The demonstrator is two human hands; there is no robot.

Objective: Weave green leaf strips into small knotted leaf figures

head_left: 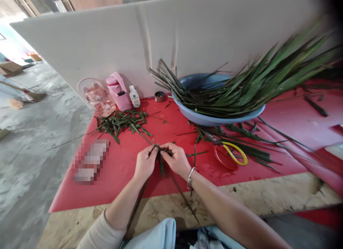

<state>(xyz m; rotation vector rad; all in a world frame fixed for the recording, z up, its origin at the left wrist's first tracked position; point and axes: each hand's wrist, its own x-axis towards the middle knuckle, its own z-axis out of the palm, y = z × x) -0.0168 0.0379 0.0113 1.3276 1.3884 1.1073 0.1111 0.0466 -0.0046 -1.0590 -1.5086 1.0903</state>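
Long narrow green leaf strips [161, 165] come together between my two hands over the red table cover. My left hand [146, 163] pinches them from one side, thumb and forefinger closed. Opposite it, my right hand [177, 159], with a silver bracelet on the wrist, pinches the same strips, its fingertips almost touching the left ones. Loose strip ends hang down toward the table's front edge and stick out to the right. The exact crossing of the strips is partly hidden by my fingers.
Scissors [235, 152] with yellow and red handles lie right of my hands. Behind them a blue basin [214, 119] holds long leaves. Leaf scraps [123, 122], a pink bottle pouch [119, 93], a white bottle [134, 97] and a small tin [159, 96] stand left. A pale panel [107, 45] rises behind.
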